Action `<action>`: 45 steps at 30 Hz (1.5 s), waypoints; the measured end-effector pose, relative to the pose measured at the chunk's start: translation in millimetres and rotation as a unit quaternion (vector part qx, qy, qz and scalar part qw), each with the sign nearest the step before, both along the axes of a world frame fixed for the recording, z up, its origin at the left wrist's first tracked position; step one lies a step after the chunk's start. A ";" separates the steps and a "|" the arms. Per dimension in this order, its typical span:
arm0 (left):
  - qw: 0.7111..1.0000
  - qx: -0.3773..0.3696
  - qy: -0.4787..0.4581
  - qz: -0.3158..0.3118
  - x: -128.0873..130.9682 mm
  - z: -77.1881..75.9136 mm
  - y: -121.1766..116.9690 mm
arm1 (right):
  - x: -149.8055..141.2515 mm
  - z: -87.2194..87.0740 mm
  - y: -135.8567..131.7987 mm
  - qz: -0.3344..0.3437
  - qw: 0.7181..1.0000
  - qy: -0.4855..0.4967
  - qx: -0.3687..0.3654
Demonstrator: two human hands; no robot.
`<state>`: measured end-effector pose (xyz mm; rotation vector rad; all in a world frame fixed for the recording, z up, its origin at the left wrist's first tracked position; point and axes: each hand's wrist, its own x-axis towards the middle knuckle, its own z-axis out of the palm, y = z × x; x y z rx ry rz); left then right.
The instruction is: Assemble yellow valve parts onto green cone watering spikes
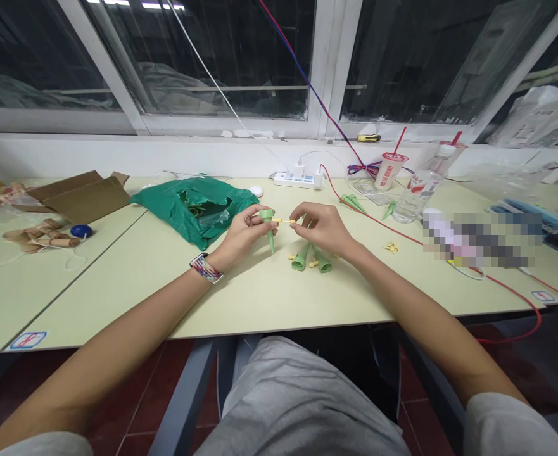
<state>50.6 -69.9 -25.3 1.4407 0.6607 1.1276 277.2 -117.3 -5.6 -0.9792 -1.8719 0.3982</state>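
My left hand (244, 233) is closed round a green cone-shaped plastic piece (269, 229) that points down above the pale table (269, 297). My right hand (320, 227) pinches a small yellow piece (283, 220) at the cone's top edge. The two hands are close together, just above the table's middle. Under my right hand lie two more green cones (311, 258) with small yellow parts beside them. A patterned band sits on my left wrist.
A crumpled green plastic bag (194, 206) lies left of my hands, with cardboard (76, 195) beyond it. Behind are a white power strip (298, 180), a paper cup with straw (391, 170), a water bottle (416, 190), more green cones (353, 202) and a red cable (507, 288).
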 end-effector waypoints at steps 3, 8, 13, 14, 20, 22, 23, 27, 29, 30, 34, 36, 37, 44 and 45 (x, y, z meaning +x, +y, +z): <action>1.000 0.007 0.011 -0.004 -0.2 -0.1 -1.5 | -0.6 -3.0 -1.0 -0.002 1.000 0.004 -0.004; 1.000 0.016 0.026 -0.006 -0.9 -1.4 -2.1 | -1.8 -3.8 -2.3 -0.006 1.000 0.003 -0.001; 0.999 0.023 0.032 -0.017 -1.1 -1.4 -3.2 | -0.3 -4.9 -3.0 -0.005 1.000 0.008 -0.002; 0.999 0.025 0.032 -0.022 -1.1 -1.4 -3.6 | 0.0 -5.4 -3.2 -0.006 1.000 0.009 -0.002; 0.998 0.031 0.043 -0.019 -0.6 -2.8 -4.9 | 0.9 -6.5 -4.0 -0.023 1.000 0.006 -0.008; 0.998 0.034 0.047 -0.016 -0.1 -3.4 -5.5 | 0.6 -6.6 -4.1 -0.025 1.000 0.002 -0.009; 0.998 0.036 0.050 -0.016 0.2 -3.4 -6.0 | 0.2 -6.7 -4.1 -0.024 1.000 -0.001 -0.010; 0.997 0.041 0.058 -0.013 1.2 -1.5 -8.3 | -1.5 -8.0 -3.9 -0.017 1.000 -0.002 -0.010; 0.997 0.040 0.061 -0.009 1.2 0.0 -8.8 | -2.3 -8.8 -3.6 -0.018 1.000 0.010 -0.009; 0.997 0.039 0.061 -0.008 1.1 0.5 -8.9 | -2.7 -9.1 -3.3 -0.019 1.000 0.018 -0.008; 0.998 0.035 0.057 -0.011 1.9 -0.8 -8.8 | -4.4 -11.9 -2.3 -0.010 0.999 0.036 -0.013; 0.998 0.035 0.057 -0.017 3.4 -2.8 -9.3 | -5.6 -14.5 -1.7 -0.005 0.999 0.035 -0.015; 0.998 0.036 0.057 -0.018 4.3 -3.7 -9.8 | -6.1 -15.9 -1.4 -0.004 0.999 0.033 -0.015; 0.998 0.030 0.056 -0.018 7.6 -4.5 -13.3 | -8.7 -21.3 -0.8 0.011 0.999 0.036 0.009; 0.998 0.027 0.055 -0.020 7.7 -4.2 -13.4 | -9.0 -21.2 -1.2 0.014 0.999 0.038 0.016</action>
